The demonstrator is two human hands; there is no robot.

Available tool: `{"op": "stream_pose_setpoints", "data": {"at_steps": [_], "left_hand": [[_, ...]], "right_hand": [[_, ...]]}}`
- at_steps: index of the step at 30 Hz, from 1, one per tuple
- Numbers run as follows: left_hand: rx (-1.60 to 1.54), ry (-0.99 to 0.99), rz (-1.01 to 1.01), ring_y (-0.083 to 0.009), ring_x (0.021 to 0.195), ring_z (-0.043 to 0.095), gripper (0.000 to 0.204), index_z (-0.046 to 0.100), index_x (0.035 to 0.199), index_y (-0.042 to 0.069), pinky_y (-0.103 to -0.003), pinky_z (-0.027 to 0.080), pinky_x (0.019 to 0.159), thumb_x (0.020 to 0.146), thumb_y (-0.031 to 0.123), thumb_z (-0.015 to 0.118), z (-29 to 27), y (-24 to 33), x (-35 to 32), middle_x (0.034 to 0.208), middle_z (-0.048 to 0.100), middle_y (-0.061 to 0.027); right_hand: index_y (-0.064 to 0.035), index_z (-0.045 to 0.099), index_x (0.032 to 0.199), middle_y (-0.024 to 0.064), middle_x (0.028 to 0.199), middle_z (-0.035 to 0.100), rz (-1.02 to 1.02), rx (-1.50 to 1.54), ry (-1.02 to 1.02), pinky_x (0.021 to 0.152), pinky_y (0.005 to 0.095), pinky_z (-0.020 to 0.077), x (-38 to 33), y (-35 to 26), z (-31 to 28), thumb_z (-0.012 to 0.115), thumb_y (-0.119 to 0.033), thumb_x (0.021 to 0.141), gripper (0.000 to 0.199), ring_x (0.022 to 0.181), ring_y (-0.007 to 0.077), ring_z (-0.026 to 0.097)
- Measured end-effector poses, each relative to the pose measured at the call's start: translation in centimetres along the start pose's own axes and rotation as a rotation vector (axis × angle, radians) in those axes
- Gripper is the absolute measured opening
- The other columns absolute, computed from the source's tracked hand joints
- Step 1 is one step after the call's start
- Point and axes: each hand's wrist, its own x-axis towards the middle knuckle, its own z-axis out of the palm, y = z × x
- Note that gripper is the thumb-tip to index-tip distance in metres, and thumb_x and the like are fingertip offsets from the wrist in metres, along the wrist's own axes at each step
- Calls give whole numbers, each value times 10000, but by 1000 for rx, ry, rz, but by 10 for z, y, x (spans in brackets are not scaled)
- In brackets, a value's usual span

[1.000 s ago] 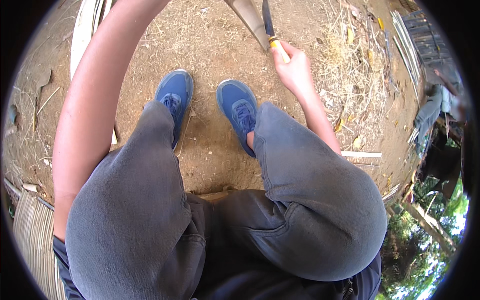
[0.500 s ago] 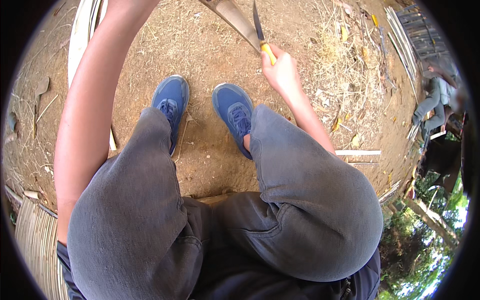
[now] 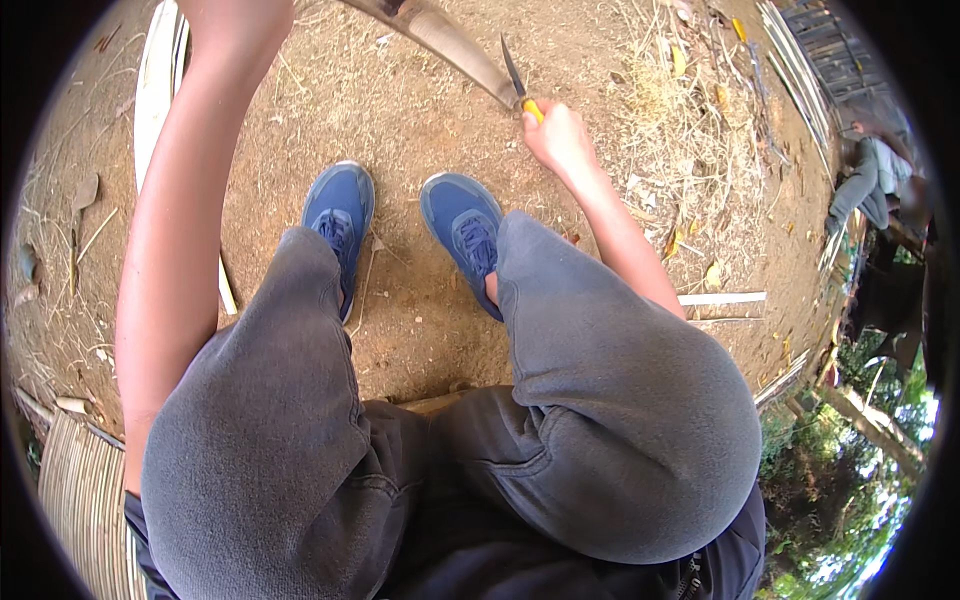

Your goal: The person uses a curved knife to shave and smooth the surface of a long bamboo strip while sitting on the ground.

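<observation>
1. Beneath the person's feet: dirt ground [image 3: 430,340], straw litter [image 3: 660,110] spread over the right-hand part
2. Grey trousers [image 3: 250,430] across the lower half, knees bent and apart
3. Left arm [image 3: 165,230] extended forward; left hand [image 3: 242,22] cut off by the upper edge, fingers out of view, so cannot tell how far open it is or what it holds
4. Slatted mat [image 3: 85,510] at lower left; pale strips [image 3: 157,100] lie on the ground at upper left
5. Curved brown length [image 3: 450,45], cane-like, material uncertain: upper centre, beyond the blue shoes [image 3: 465,215], slanting down rightward; its other end leaves view at the top
6. Right hand [image 3: 562,138] closed firmly round a handle, no visible gap in the grip
7. Knife [image 3: 516,78], yellow-handled, blade pointing forward, its base right at the lower end of the length; contact not certain. Judged step: blade being worked at that end; next move seems to call for a steady piece, controlled blade angle, other fingers clear of the edge
8. Writing: no brand, label or lettering legible on shoes, trousers or knife
</observation>
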Motion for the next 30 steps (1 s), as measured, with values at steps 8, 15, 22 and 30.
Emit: {"op": "stream_pose_setpoints", "data": {"at_steps": [8, 15, 22, 30], "left_hand": [[69, 22, -43, -117, 476, 378, 373, 406, 737, 143, -295, 404, 523, 996, 378, 536, -3, -12, 6, 565, 316, 27], [117, 95, -39, -167, 561, 385, 312, 346, 742, 103, -372, 460, 665, 997, 210, 489, -7, -7, 6, 609, 332, -23], [130, 143, -75, -139, 550, 334, 313, 338, 732, 117, -352, 426, 622, 1017, 202, 438, -11, -6, 0, 586, 292, -1], [199, 160, -16, -142, 553, 318, 322, 309, 728, 117, -359, 423, 607, 1026, 204, 395, -6, -6, 0, 610, 278, -8]], "right_hand": [[-81, 640, 1130, 250, 858, 686, 9, -11, -9, 746, 510, 547, 2, 42, 22, 569, -231, 915, 273, 826, 449, 673], [-68, 611, 1156, 224, 768, 688, -60, 154, 79, 698, 507, 565, -19, -5, 13, 554, -220, 933, 276, 746, 415, 694], [-38, 602, 1173, 201, 733, 689, -18, 67, 7, 579, 456, 593, -16, 1, 16, 513, -221, 972, 286, 654, 337, 706], [-110, 565, 1266, 201, 758, 681, -31, 5, 62, 629, 468, 583, -11, 1, 19, 509, -252, 982, 323, 686, 375, 694]]}}
